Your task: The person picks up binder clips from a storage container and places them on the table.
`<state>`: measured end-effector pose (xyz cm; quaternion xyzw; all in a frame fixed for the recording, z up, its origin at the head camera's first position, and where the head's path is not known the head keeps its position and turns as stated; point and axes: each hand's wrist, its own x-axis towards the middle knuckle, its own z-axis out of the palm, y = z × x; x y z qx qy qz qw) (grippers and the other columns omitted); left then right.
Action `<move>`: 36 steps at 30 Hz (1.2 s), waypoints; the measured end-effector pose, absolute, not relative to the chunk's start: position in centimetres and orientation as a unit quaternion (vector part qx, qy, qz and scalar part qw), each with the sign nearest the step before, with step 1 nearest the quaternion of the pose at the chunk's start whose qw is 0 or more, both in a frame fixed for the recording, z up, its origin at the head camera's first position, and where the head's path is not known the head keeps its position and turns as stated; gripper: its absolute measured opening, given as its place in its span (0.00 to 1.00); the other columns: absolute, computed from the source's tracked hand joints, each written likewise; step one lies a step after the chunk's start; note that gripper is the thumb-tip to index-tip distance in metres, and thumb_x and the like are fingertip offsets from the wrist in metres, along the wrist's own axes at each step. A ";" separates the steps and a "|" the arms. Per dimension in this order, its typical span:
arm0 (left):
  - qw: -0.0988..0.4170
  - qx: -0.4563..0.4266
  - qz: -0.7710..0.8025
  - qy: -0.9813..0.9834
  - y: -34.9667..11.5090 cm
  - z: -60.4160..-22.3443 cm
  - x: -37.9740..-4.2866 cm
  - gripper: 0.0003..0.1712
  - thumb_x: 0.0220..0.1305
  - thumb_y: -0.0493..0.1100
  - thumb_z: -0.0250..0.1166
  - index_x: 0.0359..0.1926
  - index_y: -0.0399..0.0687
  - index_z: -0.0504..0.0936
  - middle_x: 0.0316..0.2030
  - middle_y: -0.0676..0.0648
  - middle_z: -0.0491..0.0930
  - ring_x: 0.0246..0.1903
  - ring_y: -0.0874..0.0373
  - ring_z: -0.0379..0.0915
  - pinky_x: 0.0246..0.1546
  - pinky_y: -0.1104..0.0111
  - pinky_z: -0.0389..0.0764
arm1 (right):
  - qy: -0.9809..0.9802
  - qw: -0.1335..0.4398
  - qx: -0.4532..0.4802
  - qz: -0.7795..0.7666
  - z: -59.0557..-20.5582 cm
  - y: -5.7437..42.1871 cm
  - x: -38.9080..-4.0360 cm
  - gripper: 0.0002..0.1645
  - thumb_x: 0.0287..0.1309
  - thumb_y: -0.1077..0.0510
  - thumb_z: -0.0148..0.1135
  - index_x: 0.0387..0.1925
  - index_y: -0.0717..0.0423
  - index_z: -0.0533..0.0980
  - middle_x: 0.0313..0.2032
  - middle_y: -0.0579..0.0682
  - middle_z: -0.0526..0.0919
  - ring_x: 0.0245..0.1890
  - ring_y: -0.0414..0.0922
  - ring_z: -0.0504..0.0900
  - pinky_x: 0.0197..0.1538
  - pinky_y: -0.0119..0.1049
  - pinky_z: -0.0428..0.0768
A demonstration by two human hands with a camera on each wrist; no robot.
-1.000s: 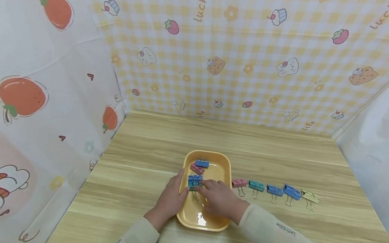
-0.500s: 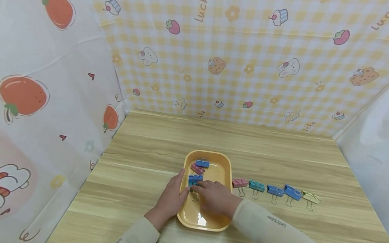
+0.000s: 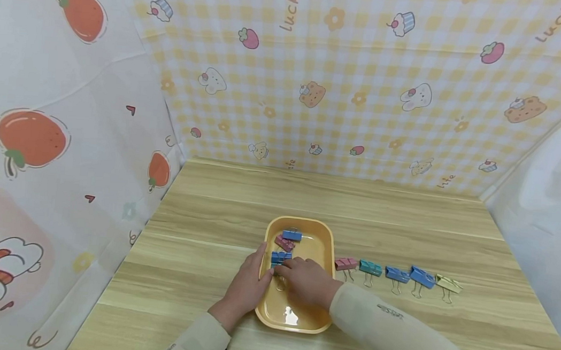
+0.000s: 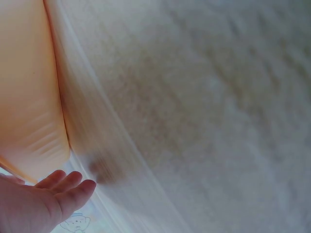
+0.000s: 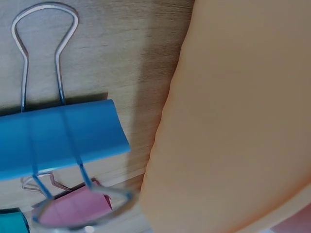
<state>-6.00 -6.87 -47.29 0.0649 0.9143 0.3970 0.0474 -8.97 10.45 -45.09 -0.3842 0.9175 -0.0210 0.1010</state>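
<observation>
A shallow yellow-orange plastic tray [image 3: 295,320] stands on the wooden table. My left hand [image 3: 247,280] rests along its left rim, with the thumb reaching over the edge. In the left wrist view its fingers [image 4: 68,187] are extended outside the tray wall. Inside the tray, my right hand [image 3: 308,281] grips a teal binder clip [image 3: 273,266] mostly hidden under the fingers; a wire handle [image 3: 280,285] shows below. Just beyond this clip lies a blue binder clip [image 3: 280,257]. Farther back are pink binder clips [image 3: 284,243] and another blue binder clip [image 3: 292,235].
Right of the tray, a row of binder clips lies on the table: pink [image 3: 346,263], teal [image 3: 370,268], two blue ones [image 3: 421,277] and yellow [image 3: 448,283]. A large blue clip [image 5: 58,138] is close beside the tray wall in the right wrist view. Patterned cloth [image 3: 341,120] encloses the table.
My right hand has moved slightly left and its fingers have curled over the teal binder clip, covering more of it. The left hand and the tray have stayed in place.
</observation>
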 end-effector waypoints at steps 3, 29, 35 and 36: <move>0.047 0.065 0.397 0.914 -6.9 -47.4 -6.0 0.36 0.65 0.50 0.51 0.69 0.51 0.46 0.60 0.37 0.60 0.59 0.43 0.58 0.56 0.52 0.64 | 0.918 0.092 -0.385 -0.012 -45.1 10.2 -9.1 0.30 0.49 0.54 0.60 0.57 0.44 0.68 0.51 0.46 0.74 0.51 0.45 0.72 0.48 0.43 0.74; 0.047 0.071 0.399 0.913 -6.9 -47.2 -5.9 0.37 0.65 0.49 0.51 0.69 0.50 0.46 0.62 0.37 0.59 0.61 0.44 0.55 0.57 0.51 0.62 | 0.917 0.052 -0.395 0.015 -45.1 9.0 -8.9 0.15 0.50 0.53 0.62 0.42 0.45 0.76 0.36 0.44 0.74 0.38 0.41 0.72 0.31 0.31 0.69; 0.048 0.073 0.400 0.912 -7.0 -47.0 -5.8 0.37 0.65 0.49 0.51 0.69 0.50 0.46 0.62 0.37 0.59 0.60 0.43 0.56 0.57 0.51 0.62 | 0.916 0.053 -0.398 0.009 -44.9 8.9 -9.0 0.14 0.50 0.54 0.62 0.42 0.46 0.76 0.36 0.44 0.74 0.37 0.41 0.72 0.31 0.30 0.69; 0.048 0.073 0.400 0.912 -7.0 -47.0 -5.8 0.36 0.65 0.49 0.51 0.69 0.49 0.46 0.62 0.37 0.59 0.60 0.43 0.56 0.57 0.51 0.62 | 0.915 0.052 -0.399 0.009 -45.0 8.8 -9.0 0.14 0.50 0.54 0.62 0.41 0.46 0.76 0.36 0.44 0.74 0.37 0.41 0.72 0.31 0.31 0.69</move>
